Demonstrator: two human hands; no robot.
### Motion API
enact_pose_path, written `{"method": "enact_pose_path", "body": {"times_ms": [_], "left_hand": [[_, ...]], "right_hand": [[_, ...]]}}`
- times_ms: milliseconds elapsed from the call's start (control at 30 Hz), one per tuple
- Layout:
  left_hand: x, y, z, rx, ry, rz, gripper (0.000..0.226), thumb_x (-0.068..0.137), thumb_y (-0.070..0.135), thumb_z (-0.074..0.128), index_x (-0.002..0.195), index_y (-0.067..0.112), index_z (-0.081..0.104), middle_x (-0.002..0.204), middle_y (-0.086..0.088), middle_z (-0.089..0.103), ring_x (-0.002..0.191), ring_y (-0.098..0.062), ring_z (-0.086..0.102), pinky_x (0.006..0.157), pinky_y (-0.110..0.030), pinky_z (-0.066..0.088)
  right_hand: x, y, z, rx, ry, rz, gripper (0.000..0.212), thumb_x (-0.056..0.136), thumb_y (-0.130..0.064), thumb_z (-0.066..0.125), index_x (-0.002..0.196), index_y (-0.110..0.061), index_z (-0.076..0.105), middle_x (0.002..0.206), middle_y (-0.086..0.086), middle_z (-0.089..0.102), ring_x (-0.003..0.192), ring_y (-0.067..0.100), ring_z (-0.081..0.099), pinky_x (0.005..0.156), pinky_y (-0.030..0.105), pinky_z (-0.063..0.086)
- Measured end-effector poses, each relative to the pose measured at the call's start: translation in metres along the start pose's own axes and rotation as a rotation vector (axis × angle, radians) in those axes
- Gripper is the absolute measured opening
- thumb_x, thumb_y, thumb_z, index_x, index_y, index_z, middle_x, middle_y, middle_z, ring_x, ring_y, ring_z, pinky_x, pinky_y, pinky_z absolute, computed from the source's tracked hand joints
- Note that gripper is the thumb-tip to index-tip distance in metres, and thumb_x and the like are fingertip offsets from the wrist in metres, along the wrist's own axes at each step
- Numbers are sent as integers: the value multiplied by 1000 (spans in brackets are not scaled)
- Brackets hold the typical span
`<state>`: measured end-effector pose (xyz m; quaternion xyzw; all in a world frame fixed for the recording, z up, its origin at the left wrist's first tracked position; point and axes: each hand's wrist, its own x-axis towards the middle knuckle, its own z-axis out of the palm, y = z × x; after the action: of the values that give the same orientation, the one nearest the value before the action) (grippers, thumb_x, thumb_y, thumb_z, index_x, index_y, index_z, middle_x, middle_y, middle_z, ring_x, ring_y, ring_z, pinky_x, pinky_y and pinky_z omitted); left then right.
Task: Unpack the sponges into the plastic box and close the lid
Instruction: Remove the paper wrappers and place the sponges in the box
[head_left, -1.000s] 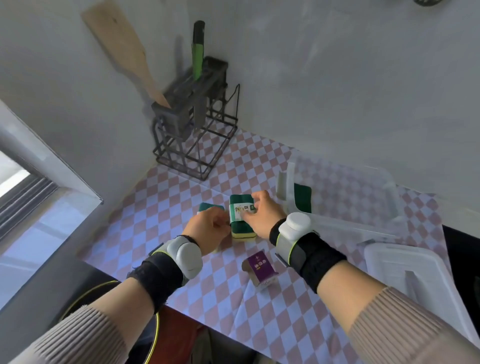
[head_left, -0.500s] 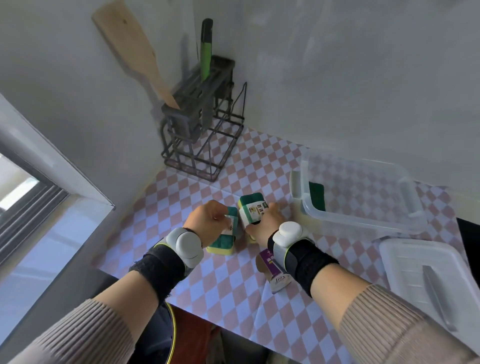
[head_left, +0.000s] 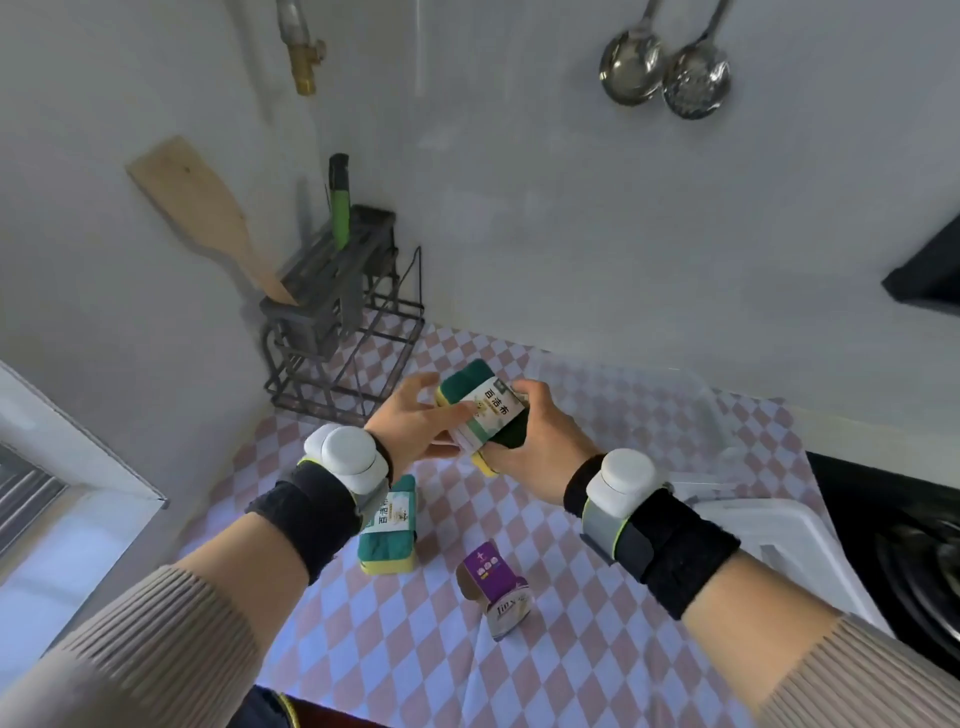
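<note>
Head view: your right hand (head_left: 540, 441) grips a banded sponge pack (head_left: 483, 410) raised above the tabletop (head_left: 415, 649); your left hand (head_left: 415, 421), fingers spread, touches its paper band. A second sponge pack (head_left: 389, 530) lies below, still wrapped. The plastic box (head_left: 701, 410) stands right of the raised pack, unobstructed; its lid (head_left: 789, 545) is off.
</note>
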<state>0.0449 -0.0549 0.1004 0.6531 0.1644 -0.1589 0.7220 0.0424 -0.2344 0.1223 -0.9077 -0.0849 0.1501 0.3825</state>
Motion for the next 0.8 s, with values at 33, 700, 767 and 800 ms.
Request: {"method": "enact_pose_path", "body": {"times_ms": [33, 700, 767, 800], "left_hand": [[1, 4, 6, -44, -1, 10, 71, 83, 14, 76, 142, 16, 38, 111, -19, 71, 93, -32, 74, 88, -50, 58], [-4, 71, 79, 925, -234, 266, 82, 71, 52, 79, 141, 33, 41, 127, 11, 61, 114, -9, 60, 102, -30, 47], [-5, 71, 87, 971, -226, 274, 69, 70, 55, 78, 130, 34, 50, 106, 14, 68, 94, -6, 66, 86, -25, 53], [-5, 71, 91, 953, -206, 277, 62, 70, 55, 78, 123, 34, 53, 99, 14, 69, 88, -6, 67, 80, -23, 53]], "right_hand": [[-1, 2, -7, 36, 26, 8, 81, 81, -35, 75, 144, -21, 26, 118, -8, 57, 101, 9, 60, 79, 15, 47], [5, 43, -98, 412, 71, 30, 64, 66, -36, 73, 125, -27, 50, 114, 3, 67, 101, 18, 67, 95, 39, 53], [6, 43, -98, 507, 134, -2, 60, 66, -37, 75, 122, -26, 54, 111, 4, 70, 98, 18, 70, 91, 37, 56], [7, 44, -98, 567, 170, -2, 58, 71, -37, 76, 123, -25, 53, 110, 4, 70, 97, 18, 70, 89, 36, 56]]}}
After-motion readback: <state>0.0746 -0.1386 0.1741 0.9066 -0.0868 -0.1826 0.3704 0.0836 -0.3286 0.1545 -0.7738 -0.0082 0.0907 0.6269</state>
